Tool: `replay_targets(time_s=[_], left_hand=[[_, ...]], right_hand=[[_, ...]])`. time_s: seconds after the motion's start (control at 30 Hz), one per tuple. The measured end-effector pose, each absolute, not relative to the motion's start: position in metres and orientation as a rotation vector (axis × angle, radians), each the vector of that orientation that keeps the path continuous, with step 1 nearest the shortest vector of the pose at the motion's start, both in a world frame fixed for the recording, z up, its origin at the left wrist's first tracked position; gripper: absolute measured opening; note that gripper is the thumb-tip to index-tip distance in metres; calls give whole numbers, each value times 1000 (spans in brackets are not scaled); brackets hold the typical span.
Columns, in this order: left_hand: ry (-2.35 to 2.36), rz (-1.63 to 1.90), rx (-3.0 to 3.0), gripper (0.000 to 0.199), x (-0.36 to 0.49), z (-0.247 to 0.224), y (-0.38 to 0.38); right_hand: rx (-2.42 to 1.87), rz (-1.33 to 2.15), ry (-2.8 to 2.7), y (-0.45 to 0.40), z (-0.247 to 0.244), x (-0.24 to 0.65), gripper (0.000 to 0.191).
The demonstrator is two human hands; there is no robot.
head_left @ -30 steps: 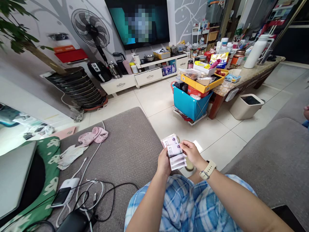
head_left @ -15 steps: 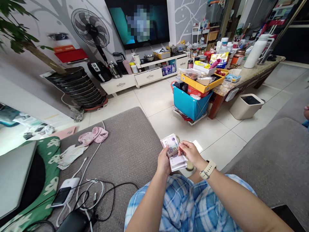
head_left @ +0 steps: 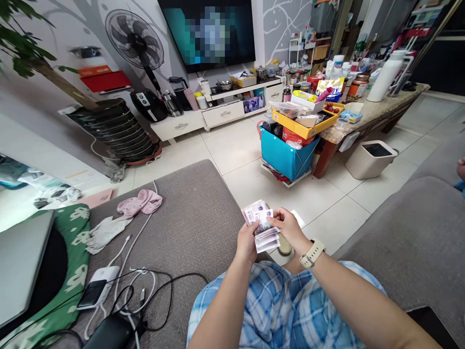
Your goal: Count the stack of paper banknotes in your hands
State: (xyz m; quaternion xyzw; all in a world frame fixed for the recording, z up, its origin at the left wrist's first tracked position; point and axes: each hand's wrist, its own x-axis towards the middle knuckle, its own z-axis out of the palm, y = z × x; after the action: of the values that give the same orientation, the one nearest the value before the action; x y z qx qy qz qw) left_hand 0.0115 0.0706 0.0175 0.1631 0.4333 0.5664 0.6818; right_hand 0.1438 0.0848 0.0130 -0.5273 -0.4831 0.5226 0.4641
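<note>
A stack of purple-and-white banknotes point(head_left: 254, 208) is gripped by my left hand point(head_left: 247, 241), its thumb pressed on the top. A "5" shows on the notes. My right hand point(head_left: 288, 225), with a cream-strapped watch point(head_left: 312, 254) on the wrist, pinches the right edge of one banknote point(head_left: 268, 219) that stands a little apart from the stack. Below the fingers several folded note ends point(head_left: 268, 241) hang fanned out. The notes are held above my knees, over blue plaid cloth point(head_left: 276, 300).
The grey sofa seat point(head_left: 189, 208) on my left carries cables, a white power bank point(head_left: 98, 286), a pink cloth point(head_left: 140, 203) and a laptop point(head_left: 23, 261). Ahead stand a blue bin point(head_left: 281, 155), a stone-topped table point(head_left: 395, 106) and a beige trash can point(head_left: 370, 160). Another person's hand point(head_left: 461, 167) shows at far right.
My right hand has drawn a banknote rightward and upward over the stack. More note ends now hang beneath the fingers. My left hand keeps its grip in nearly the same place.
</note>
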Motion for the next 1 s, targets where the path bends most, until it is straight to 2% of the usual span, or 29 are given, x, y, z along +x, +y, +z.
replay_targets(time_s=[0.27, 1.0], left_hand=[[1024, 1266, 338, 32, 14, 22, 70], [1127, 1301, 347, 26, 12, 13, 74]], right_hand=[[-1278, 1203, -1283, 84, 11, 144, 33], [-1121, 1297, -1275, 82, 16, 143, 29]])
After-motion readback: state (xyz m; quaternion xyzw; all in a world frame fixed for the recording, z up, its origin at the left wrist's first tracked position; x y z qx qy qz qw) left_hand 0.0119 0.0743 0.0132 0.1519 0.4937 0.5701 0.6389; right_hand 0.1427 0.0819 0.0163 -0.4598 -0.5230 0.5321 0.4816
